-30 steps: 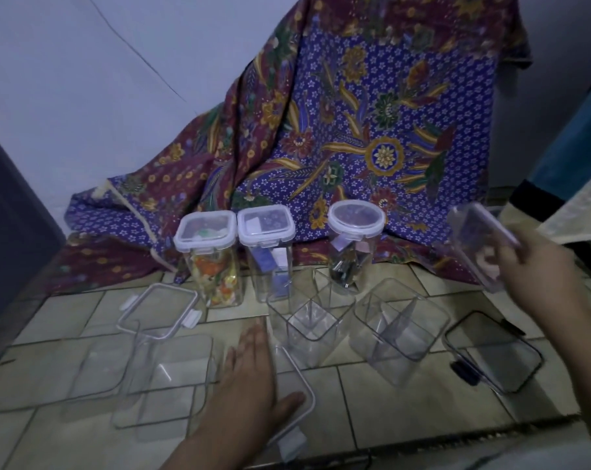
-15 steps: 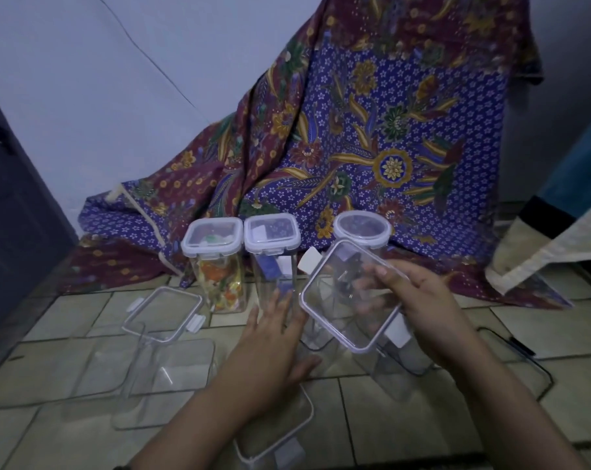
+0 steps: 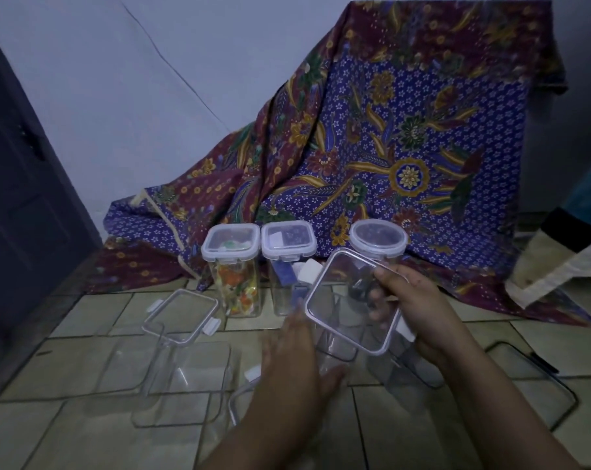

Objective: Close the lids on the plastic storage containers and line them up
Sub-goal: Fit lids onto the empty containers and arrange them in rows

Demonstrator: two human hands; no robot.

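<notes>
while my right hand (image 3: 419, 317) pinches a clear square lid (image 3: 351, 305) by its right edge, thumb on top and fingers seen through the plastic beneath, the lid hangs tilted in the air above an open clear container (image 3: 334, 337) standing on the tiled floor (image 3: 406, 418). i cannot tell whether the lid's low edge touches that container's rim. my left hand (image 3: 294, 364) is flat and released, fingers spread, resting against the near-left side of the same open container and grasping nothing.

just right of it stands a second open container (image 3: 402, 364), partly hidden by my right wrist. to the left, another empty clear container (image 3: 185, 381) lies on the floor with a loose lid (image 3: 182, 315) leaning on its far edge, latches flipped out. a further lid (image 3: 243, 391) peeks out from under my left forearm, and a dark-rimmed lid (image 3: 538, 378) lies flat at the near right.

farther back, three closed containers stand in a row: a square one with colourful contents (image 3: 235, 269) on the left, a square one with blue and white items (image 3: 287, 262) touching or just beside it, and a round-lidded one (image 3: 379, 240) a little apart to the right, behind the held lid.

behind them a patterned purple and maroon cloth (image 3: 406, 147) drapes down onto the floor against a pale wall (image 3: 135, 79), with a dark door (image 3: 16, 198) at the far left.
</notes>
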